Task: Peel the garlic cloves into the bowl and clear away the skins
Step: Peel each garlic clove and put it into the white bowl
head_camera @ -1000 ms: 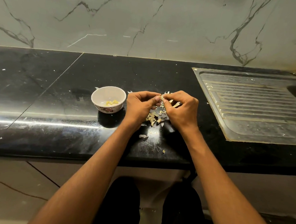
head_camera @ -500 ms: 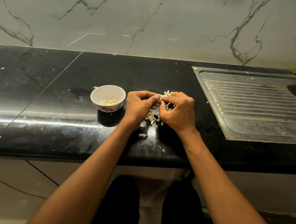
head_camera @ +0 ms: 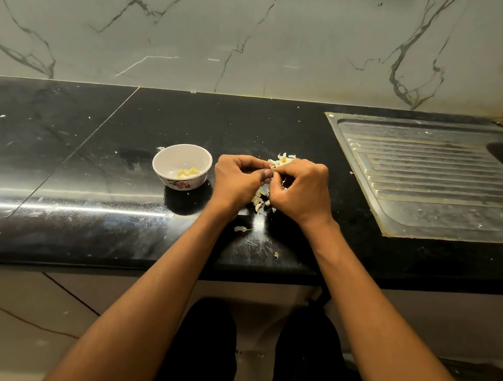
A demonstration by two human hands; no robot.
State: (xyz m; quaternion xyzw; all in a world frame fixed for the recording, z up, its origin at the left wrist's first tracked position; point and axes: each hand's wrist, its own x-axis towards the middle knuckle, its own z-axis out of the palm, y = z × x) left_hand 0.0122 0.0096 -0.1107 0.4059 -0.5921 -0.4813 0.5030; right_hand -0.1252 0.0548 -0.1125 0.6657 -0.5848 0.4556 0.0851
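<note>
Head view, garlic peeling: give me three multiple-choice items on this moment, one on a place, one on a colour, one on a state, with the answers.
1. Where is the bowl relative to the hands?
A. On the left hand's outer side
B. On the drainboard
C. Between the hands

2. What colour is the countertop?
A. White
B. Black
C. Wooden brown

3. What is inside the bowl?
A. Nothing
B. A heap of skins
C. A few yellowish peeled garlic cloves

Answers: 1 A, it stands beside the left hand, away from the right hand. 2 B, the surface is glossy black. 3 C, pale pieces lie at the bottom.
</note>
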